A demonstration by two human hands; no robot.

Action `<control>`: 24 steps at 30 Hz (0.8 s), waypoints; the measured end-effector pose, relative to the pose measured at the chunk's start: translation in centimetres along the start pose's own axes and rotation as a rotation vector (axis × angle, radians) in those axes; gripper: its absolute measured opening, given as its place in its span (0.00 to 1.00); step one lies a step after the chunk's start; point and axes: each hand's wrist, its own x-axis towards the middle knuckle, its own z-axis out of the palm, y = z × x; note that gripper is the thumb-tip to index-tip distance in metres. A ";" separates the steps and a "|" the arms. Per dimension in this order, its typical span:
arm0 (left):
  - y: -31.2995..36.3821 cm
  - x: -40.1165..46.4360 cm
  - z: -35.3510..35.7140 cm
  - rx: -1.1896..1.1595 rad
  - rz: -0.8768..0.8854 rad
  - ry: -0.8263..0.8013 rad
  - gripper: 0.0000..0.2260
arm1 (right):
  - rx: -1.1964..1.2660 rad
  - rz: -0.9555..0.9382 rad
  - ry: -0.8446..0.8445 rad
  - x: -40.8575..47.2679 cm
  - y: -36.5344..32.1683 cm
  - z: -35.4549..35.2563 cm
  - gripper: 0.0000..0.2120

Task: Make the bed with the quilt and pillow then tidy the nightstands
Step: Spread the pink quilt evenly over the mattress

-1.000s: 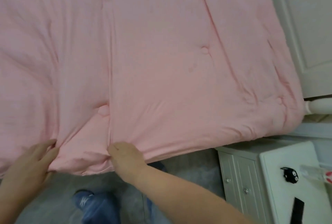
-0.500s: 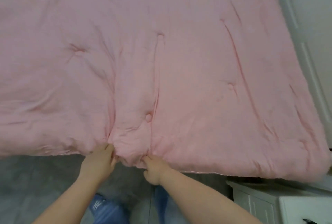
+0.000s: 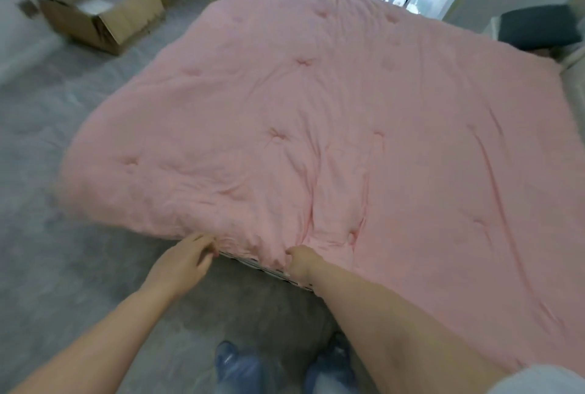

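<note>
Quilt (image 3: 348, 128) first: it lies spread over the whole bed, pink and tufted, with its near edge bunched into folds right where you stand. Your right hand (image 3: 300, 262) is clenched on that bunched edge, fingers buried in the fabric. Your left hand (image 3: 182, 262) sits just beside the edge with fingers loosely spread; it looks released, touching the hem at most, though motion blur makes that hard to confirm. A strip of striped mattress edge (image 3: 253, 262) shows between your hands, so the quilt sits short here. Take hold with the left hand too, set both hands wider apart, and draw the edge toward you evenly until the strip is covered. Then smooth the long creases outward from the middle. No pillow is in view.
</note>
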 end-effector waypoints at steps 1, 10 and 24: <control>-1.0 -1.0 -2.1 -0.005 -0.020 0.028 0.06 | -0.018 -0.021 0.003 -0.1 -2.2 -0.1 0.28; -6.9 -4.3 -10.6 -0.036 -0.225 0.053 0.05 | -0.150 -0.109 0.042 -0.3 -12.7 -1.2 0.24; -16.9 3.2 -15.4 0.021 -0.334 -0.200 0.09 | -0.119 -0.066 -0.043 9.3 -22.1 -4.7 0.28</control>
